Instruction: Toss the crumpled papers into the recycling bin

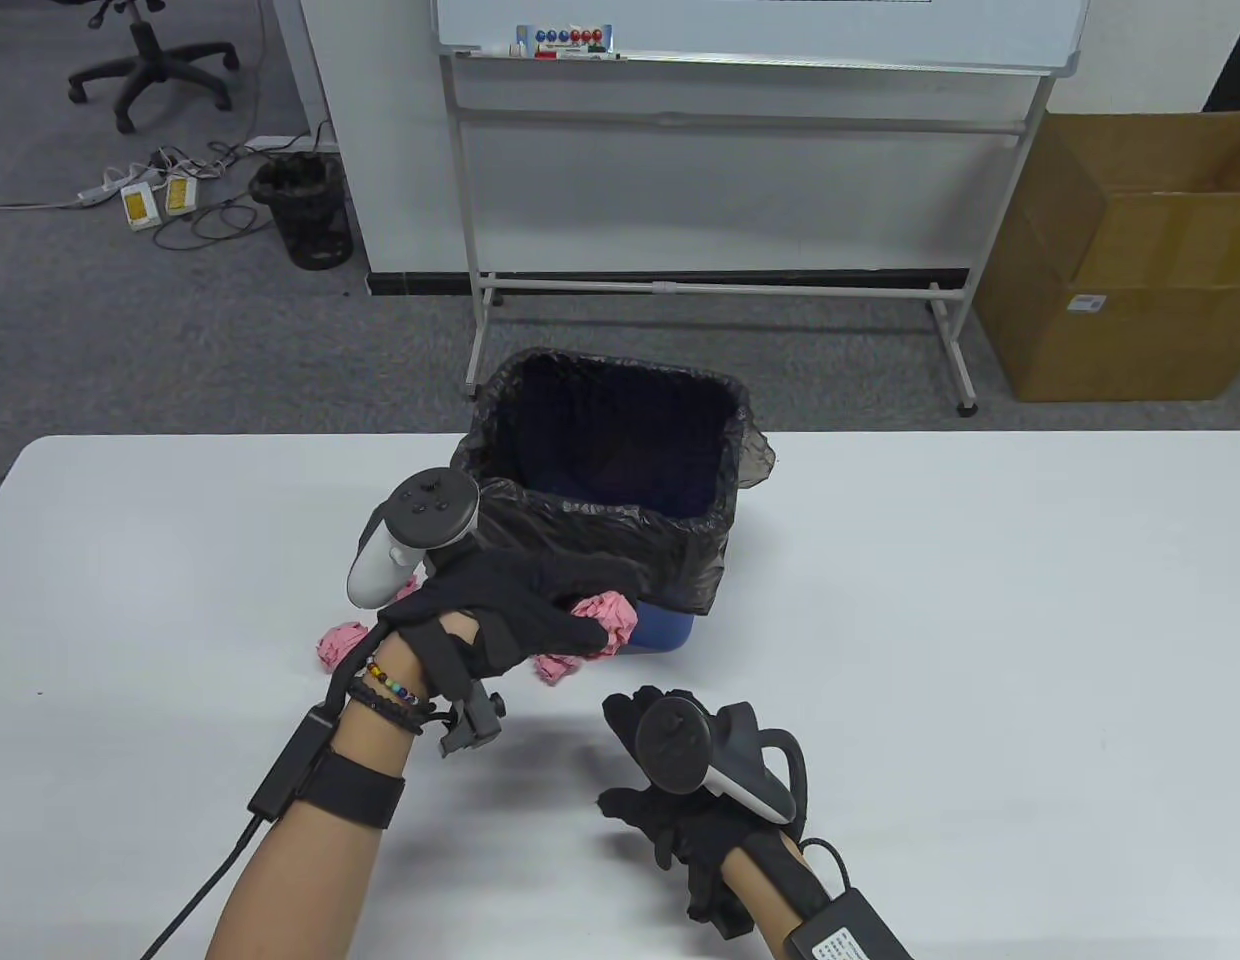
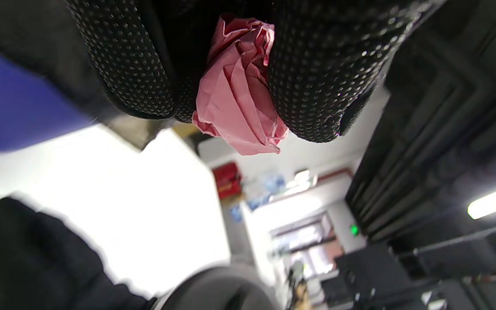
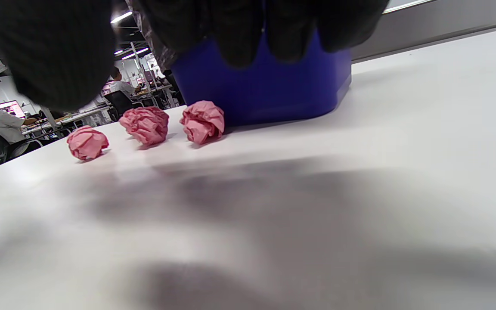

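Note:
A blue recycling bin [image 1: 660,630] lined with a black bag [image 1: 605,520] stands on the white table [image 1: 980,600]. My left hand [image 1: 580,612] is in front of the bin's near wall and holds a pink crumpled paper [image 1: 612,612]. In the left wrist view that paper [image 2: 237,94] is pinched between gloved fingers [image 2: 317,86]. Three more pink papers lie on the table by the bin in the right wrist view [image 3: 87,143], [image 3: 145,125], [image 3: 203,121]. My right hand [image 1: 635,770] is low over the table nearer me, open and empty.
A whiteboard stand [image 1: 720,285] is on the floor behind the table. A cardboard box [image 1: 1130,260] sits at the back right. A black mesh bin [image 1: 305,210], cables and an office chair [image 1: 145,60] are at the back left.

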The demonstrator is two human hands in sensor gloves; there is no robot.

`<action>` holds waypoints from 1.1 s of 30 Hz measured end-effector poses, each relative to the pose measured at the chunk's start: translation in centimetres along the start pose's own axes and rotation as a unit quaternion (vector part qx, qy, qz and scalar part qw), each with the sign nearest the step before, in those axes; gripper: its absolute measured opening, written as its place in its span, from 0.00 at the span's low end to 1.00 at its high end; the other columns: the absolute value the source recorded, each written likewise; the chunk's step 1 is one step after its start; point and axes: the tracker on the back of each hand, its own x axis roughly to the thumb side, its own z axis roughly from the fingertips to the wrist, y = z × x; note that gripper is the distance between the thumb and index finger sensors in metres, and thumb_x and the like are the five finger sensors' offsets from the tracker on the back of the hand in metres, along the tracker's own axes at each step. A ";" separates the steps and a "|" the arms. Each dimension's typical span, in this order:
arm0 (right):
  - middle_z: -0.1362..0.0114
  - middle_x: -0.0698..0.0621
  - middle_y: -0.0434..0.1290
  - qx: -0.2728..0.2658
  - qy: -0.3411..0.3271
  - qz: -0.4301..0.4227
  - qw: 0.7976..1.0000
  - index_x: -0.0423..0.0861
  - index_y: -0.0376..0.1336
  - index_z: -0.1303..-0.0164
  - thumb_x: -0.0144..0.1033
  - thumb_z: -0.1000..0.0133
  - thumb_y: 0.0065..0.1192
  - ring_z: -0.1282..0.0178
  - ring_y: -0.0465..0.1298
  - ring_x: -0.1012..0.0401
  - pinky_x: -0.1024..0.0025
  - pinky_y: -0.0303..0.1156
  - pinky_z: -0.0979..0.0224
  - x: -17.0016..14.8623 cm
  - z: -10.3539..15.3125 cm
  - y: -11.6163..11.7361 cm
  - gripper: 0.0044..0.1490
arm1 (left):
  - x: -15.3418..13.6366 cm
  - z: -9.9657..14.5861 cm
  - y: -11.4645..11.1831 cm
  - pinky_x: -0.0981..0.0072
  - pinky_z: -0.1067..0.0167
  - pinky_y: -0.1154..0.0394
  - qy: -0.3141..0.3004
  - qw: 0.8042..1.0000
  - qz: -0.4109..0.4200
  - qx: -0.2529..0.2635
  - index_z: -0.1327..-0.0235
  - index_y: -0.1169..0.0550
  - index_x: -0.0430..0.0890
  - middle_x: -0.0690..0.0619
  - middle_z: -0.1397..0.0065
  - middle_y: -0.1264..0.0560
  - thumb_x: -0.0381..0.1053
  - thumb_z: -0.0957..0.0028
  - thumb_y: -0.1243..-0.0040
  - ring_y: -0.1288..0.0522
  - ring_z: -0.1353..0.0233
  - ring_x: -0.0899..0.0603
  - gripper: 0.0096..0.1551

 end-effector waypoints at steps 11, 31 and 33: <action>0.13 0.51 0.56 -0.004 -0.002 -0.008 1.000 0.61 0.49 0.20 0.62 0.59 0.69 0.12 0.56 0.47 0.47 0.57 0.18 0.0 0.0 -0.1 0.57 | 4.0 -3.0 1.9 0.53 0.36 0.18 -0.039 0.944 -0.142 0.296 0.28 0.27 0.53 0.49 0.22 0.27 0.56 0.54 0.25 0.20 0.26 0.43 0.38; 0.13 0.51 0.56 -0.010 -0.005 -0.008 1.000 0.61 0.49 0.20 0.62 0.59 0.69 0.12 0.56 0.47 0.46 0.56 0.18 -0.1 0.1 -0.1 0.57 | 2.7 1.6 4.5 0.30 0.26 0.43 0.075 0.891 -0.295 0.337 0.19 0.37 0.50 0.43 0.11 0.47 0.64 0.51 0.34 0.46 0.14 0.32 0.48; 0.13 0.51 0.56 -0.008 -0.006 -0.006 1.000 0.61 0.49 0.20 0.62 0.59 0.69 0.12 0.56 0.47 0.46 0.56 0.18 -0.1 0.1 -0.1 0.57 | 1.8 2.7 5.2 0.30 0.26 0.43 0.092 0.886 -0.300 0.340 0.19 0.37 0.50 0.43 0.11 0.47 0.64 0.51 0.34 0.46 0.14 0.32 0.47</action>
